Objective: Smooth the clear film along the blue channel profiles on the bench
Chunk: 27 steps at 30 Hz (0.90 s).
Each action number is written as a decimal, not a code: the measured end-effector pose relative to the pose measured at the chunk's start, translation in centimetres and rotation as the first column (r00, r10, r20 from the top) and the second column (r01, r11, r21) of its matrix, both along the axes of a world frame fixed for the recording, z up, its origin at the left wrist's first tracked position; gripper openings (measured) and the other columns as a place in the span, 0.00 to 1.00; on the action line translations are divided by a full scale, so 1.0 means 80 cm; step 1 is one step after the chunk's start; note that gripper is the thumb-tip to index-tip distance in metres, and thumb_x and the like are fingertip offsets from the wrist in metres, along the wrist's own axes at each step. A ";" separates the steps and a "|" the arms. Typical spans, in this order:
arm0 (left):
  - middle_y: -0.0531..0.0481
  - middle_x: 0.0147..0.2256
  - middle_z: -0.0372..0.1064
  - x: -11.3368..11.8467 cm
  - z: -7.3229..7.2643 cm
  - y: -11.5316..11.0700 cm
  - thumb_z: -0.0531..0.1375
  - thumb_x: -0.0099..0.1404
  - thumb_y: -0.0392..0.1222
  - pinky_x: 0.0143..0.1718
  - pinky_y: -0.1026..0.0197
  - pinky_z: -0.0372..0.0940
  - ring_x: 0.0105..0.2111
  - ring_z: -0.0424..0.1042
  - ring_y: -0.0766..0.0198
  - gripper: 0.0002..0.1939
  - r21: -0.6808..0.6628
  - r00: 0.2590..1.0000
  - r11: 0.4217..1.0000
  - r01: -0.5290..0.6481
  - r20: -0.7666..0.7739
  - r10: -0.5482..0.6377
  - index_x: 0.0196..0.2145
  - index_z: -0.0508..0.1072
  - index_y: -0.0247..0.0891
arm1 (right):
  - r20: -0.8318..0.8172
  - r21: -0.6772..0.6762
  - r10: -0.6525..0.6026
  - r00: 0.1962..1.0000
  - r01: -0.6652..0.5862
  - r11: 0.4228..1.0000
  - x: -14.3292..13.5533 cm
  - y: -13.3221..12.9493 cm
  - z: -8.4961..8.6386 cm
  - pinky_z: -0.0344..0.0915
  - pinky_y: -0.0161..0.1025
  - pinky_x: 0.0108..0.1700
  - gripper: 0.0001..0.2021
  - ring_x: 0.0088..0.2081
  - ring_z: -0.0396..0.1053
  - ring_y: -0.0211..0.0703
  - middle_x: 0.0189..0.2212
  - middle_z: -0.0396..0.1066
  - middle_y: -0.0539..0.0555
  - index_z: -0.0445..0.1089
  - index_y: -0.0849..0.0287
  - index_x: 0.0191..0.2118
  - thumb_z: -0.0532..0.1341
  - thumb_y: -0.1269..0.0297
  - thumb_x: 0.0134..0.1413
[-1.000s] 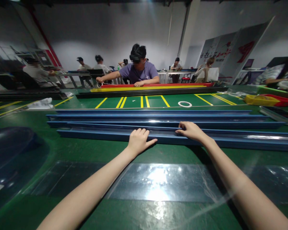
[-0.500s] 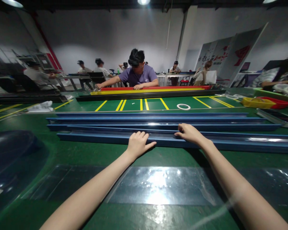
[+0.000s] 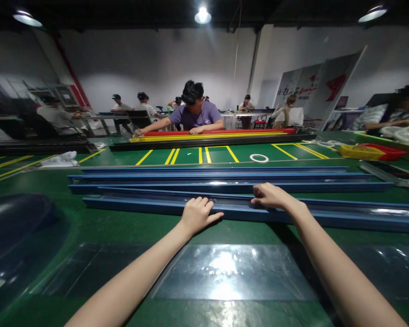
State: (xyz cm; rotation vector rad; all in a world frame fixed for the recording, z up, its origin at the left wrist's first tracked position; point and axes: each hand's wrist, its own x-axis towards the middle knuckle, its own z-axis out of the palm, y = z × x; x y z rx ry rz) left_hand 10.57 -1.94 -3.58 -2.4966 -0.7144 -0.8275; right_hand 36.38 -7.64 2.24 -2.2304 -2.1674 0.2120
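A long blue channel strip (image 3: 136,206) lies across the green table (image 3: 122,313), nearest to me. My left hand (image 3: 198,214) rests on its near edge, with the fingers bent over the rim and the thumb stretched to the right along the side. To the right, my right hand (image 3: 271,197) is curled at the channel of the same strip, fingers drawn together; whatever lies between the fingertips is too small to make out. Just behind is another blue strip (image 3: 157,187), with more blue strips parallel beyond it.
A clear plastic sheet (image 3: 204,272) lies in front. At the left sits a dark blue rounded object (image 3: 17,227). Beyond are a white tape ring (image 3: 259,158), a yellow tray (image 3: 361,152) and a black strip (image 3: 191,142). Opposite, a person in purple (image 3: 204,116) leans over coloured strips.
The whole view has shifted slightly downward in the frame. My right hand's fingers have closed more, with thumb and forefinger drawn together. My left hand stays at the same part of the strip.
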 end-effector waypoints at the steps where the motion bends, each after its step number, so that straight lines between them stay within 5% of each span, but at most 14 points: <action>1: 0.50 0.22 0.65 0.000 0.001 -0.001 0.48 0.60 0.59 0.25 0.62 0.49 0.25 0.63 0.64 0.23 0.011 1.000 1.000 0.011 -0.004 -0.011 0.23 0.68 0.37 | -0.021 -0.023 -0.005 1.000 0.004 1.000 0.002 -0.001 0.001 0.50 0.32 0.22 0.10 0.25 0.65 0.39 0.24 0.68 0.53 0.62 0.58 0.26 0.57 0.56 0.43; 15: 0.49 0.28 0.68 0.018 0.017 -0.029 0.50 0.60 0.56 0.26 0.62 0.55 0.30 0.67 0.61 0.20 -0.186 0.982 0.982 0.018 -0.179 -0.052 0.28 0.68 0.36 | -0.084 -0.187 -0.068 0.994 0.051 0.981 0.052 -0.017 0.005 0.52 0.33 0.23 0.07 0.23 0.61 0.37 0.20 0.65 0.49 0.62 0.59 0.21 0.60 0.61 0.34; 23: 0.48 0.33 0.70 0.009 0.044 -0.017 0.48 0.59 0.60 0.28 0.63 0.59 0.33 0.69 0.60 0.23 -0.347 0.946 0.935 -0.075 -0.321 -0.043 0.31 0.70 0.37 | 0.097 -0.193 -0.147 0.984 0.163 0.968 0.024 -0.020 0.012 0.52 0.34 0.23 0.07 0.27 0.65 0.42 0.27 0.70 0.55 0.66 0.58 0.25 0.60 0.63 0.34; 27: 0.49 0.33 0.69 0.002 0.044 -0.012 0.48 0.59 0.60 0.29 0.63 0.59 0.34 0.68 0.61 0.23 -0.359 0.941 0.931 -0.064 -0.333 -0.063 0.32 0.69 0.38 | -0.040 -0.180 -0.066 0.997 0.058 0.982 0.004 -0.014 0.008 0.55 0.33 0.25 0.11 0.29 0.66 0.42 0.29 0.70 0.54 0.67 0.58 0.28 0.60 0.57 0.37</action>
